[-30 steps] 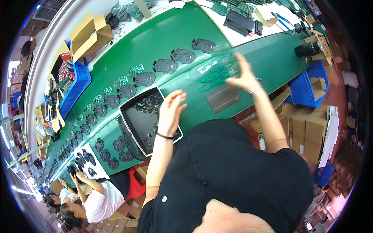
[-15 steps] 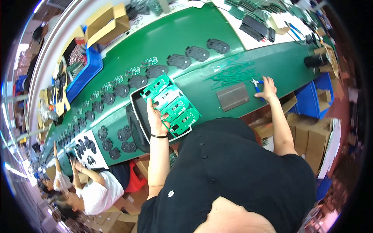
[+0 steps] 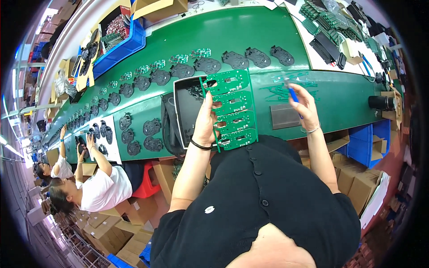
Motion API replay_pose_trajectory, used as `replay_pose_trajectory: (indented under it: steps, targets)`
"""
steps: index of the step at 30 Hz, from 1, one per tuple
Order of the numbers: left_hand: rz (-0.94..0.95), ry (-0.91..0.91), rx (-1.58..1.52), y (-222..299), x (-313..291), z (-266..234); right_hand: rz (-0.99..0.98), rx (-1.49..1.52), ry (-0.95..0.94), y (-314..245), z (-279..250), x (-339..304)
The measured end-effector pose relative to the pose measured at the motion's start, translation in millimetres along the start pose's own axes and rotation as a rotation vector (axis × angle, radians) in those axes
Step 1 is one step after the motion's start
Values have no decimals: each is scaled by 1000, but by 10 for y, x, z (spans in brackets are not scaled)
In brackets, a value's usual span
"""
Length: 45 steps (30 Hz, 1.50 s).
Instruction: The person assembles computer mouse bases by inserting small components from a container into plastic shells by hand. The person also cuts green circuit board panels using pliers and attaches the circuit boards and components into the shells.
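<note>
My left hand (image 3: 204,123) pinches the green circuit panel (image 3: 232,109) mid-frame by its edge; my right hand (image 3: 303,106) grips a blue tool (image 3: 292,94). That one-edge hold could let the panel flex or slip onto the black tray (image 3: 187,105).

Lower edge of the green circuit panel (image 3: 232,109) covered by the left hand (image 3: 205,123), thumb side out of sight behind the board. Black tray (image 3: 187,107) under that grip half masked by panel and wrist. Blue-handled tool (image 3: 292,94) in the right hand (image 3: 304,107) mostly buried in the fingers, tip too small and blurred to read, possibly a cutter. Far beyond both grips, black parts (image 3: 134,82) on the green belt (image 3: 339,94) shrinking into blur toward the rim.
</note>
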<state>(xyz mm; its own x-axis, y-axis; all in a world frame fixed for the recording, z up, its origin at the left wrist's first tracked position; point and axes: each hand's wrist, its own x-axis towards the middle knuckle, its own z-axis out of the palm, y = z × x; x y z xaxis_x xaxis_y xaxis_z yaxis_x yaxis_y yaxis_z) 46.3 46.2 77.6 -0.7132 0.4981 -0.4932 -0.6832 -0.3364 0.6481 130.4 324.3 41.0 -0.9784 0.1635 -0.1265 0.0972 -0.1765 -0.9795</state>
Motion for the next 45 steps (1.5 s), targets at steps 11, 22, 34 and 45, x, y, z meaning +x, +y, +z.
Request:
replay_pose_trajectory:
  steps: [11,22,34,45]
  targets:
    - [101,53,72,78,-138,59,-606,-943,-135,-856,783,371]
    - [208,89,170,107,-157,210,-714,-1372,-107,-1092,891,423]
    - [248,6,166,82,-121,179,-717,-1406,-139,-1101,811,440]
    - [211,39,64,117,-145,254,-743,-1345,-92,-1063,810,442]
